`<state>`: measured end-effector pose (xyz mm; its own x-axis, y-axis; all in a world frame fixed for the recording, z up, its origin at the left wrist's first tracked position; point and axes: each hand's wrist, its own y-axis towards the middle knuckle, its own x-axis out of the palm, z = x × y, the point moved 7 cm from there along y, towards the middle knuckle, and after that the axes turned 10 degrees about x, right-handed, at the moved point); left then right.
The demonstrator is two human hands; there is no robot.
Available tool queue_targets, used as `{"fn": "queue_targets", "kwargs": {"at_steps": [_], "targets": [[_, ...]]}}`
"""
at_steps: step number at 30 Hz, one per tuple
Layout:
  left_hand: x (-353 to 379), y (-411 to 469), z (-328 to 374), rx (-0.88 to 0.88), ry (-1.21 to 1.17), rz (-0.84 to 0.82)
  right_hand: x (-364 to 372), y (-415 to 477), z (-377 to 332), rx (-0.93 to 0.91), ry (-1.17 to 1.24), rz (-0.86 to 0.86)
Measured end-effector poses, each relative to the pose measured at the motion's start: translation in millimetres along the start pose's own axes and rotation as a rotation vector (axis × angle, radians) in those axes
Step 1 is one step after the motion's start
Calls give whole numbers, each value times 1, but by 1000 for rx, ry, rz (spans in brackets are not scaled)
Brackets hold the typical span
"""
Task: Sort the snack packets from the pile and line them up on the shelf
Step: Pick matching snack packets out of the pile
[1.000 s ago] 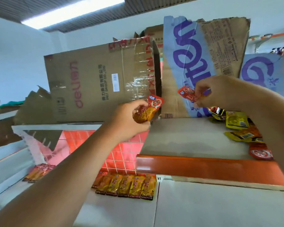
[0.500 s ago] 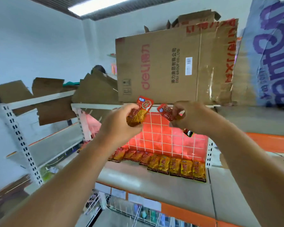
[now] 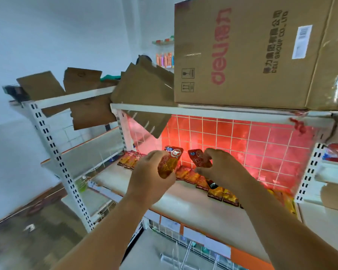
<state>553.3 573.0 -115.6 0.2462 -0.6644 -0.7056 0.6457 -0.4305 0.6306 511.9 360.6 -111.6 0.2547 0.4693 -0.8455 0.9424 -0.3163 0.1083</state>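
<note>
My left hand (image 3: 150,180) grips an orange-and-red snack packet (image 3: 169,162) upright above the white shelf (image 3: 183,203). My right hand (image 3: 220,168) pinches a smaller red packet (image 3: 198,159) just to its right. Both hands hover over a row of red and orange packets (image 3: 201,184) lined up along the back of the shelf, in front of a red wire-grid backing (image 3: 242,145). More packets (image 3: 128,160) lie at the row's left end. My right forearm hides part of the row.
A large cardboard box (image 3: 252,55) stands on the upper shelf (image 3: 203,111). Flattened cardboard pieces (image 3: 144,90) lean to its left. White slotted uprights (image 3: 55,152) frame the bay. A lower shelf with wire dividers (image 3: 183,250) sits below. Red packets (image 3: 336,154) rest in the bay at right.
The view has swung left and closer to the lower shelf. Both hands, still holding their packets, have dropped toward the packet row in front of the red grid.
</note>
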Motion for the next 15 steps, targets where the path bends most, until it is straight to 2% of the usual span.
{"fn": "queue_targets", "kwargs": {"at_steps": [8,15], "targets": [[92,25,-58,-98,87,-182,73,84,48,65,-99,-30],[155,40,-83,-103,137,-311,109,122,82,106,-146,-71]]}}
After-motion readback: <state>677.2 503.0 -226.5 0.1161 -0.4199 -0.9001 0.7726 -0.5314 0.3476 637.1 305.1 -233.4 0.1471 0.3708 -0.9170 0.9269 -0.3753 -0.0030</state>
